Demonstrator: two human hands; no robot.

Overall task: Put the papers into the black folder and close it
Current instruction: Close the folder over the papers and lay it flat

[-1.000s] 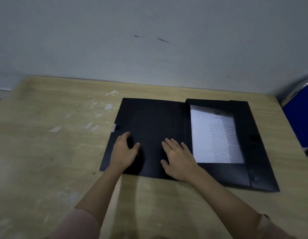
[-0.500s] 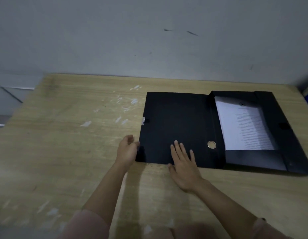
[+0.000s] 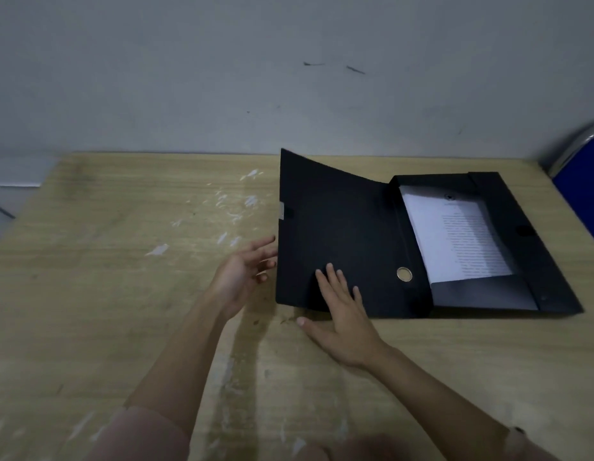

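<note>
Black plastic box folder [image 3: 348, 247] lies open near the wooden table's [image 3: 122, 261] far right corner, white printed papers [image 3: 455, 237] inside, text unreadable; I see my left hand [image 3: 239, 274] spread beside its lifted cover, right hand [image 3: 342, 314] flat on it

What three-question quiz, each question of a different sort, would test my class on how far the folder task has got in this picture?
1. True or false: the papers already lie inside the black folder.
2. Which hand is at the outer edge of the cover flap? A. left hand B. right hand
3. Fill in: the cover flap is partly ____ off the table.

Key
1. True.
2. A. The left hand is open at that edge; the right hand lies flat on the flap's near part.
3. Raised; the folder is not yet closed.
</note>
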